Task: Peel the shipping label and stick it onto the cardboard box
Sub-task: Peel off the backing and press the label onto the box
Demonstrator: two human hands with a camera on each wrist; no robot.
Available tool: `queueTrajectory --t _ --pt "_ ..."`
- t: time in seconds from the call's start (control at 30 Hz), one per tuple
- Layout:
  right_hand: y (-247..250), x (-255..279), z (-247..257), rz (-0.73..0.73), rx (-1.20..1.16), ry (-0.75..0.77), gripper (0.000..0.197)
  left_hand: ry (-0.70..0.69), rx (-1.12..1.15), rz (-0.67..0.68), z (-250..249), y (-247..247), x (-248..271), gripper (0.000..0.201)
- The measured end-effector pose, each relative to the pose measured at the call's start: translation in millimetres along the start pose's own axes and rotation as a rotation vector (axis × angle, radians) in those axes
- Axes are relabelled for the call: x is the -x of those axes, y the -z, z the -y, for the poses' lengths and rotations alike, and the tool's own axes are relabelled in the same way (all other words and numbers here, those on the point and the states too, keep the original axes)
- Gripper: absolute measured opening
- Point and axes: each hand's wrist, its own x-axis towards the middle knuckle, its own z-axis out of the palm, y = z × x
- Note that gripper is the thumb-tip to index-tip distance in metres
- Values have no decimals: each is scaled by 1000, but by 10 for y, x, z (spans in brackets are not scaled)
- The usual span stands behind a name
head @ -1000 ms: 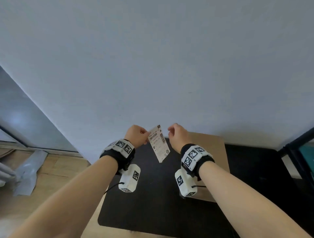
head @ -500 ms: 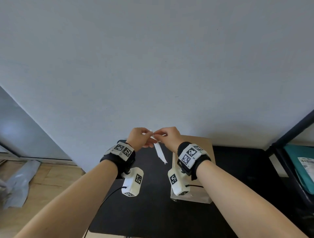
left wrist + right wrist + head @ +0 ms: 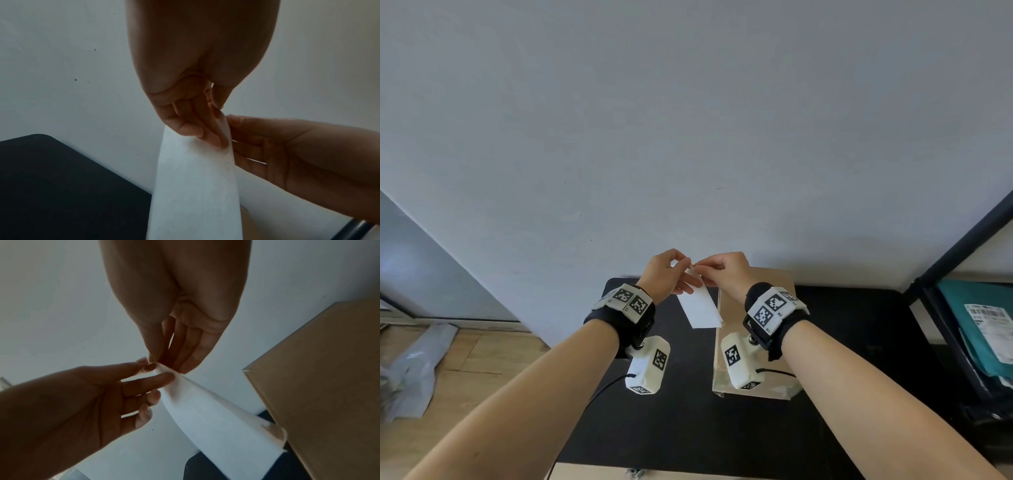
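Held aloft between both hands: a white rectangular paper shipping label [image 3: 700, 308], blank side toward the head camera, hanging down from the fingertips. Left hand [image 3: 666, 275] pinching the label's top corner, thumb and forefinger closed narrow on the sheet, remaining fingers [image 3: 191, 129] lying loosely against its face. Right hand [image 3: 726, 274] meeting the same corner from the other side, thumb and forefinger tips [image 3: 153, 356] pressed close together on the edge, other fingers extended and relaxed. Below and to the right of the fingers, a brown flat-topped cardboard box [image 3: 774, 281] resting on a black table mat [image 3: 681, 411], label's lower end hanging free just beside its near edge. No split between label and backing visible yet; peel judged barely begun. Best done by rolling the corner between the fingertips to lift one layer, then drawing the two apart slowly, keeping the sticky face off skin and uncreased before lowering to the box top.
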Motion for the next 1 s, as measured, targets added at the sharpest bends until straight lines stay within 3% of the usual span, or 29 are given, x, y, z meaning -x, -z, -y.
queueTrajectory --t 0.43,0.73,1.0 --pt "119 -24 -70 2 -42 -43 19 -23 -6 20 -8 -132 -47 21" --pt "125 -85 -120 -61 -128 -148 23 -18 -43 -112 144 -15 -154 12" --pt "248 -120 -210 -190 -264 -194 14 -22 -58 -198 420 220 -175 16"
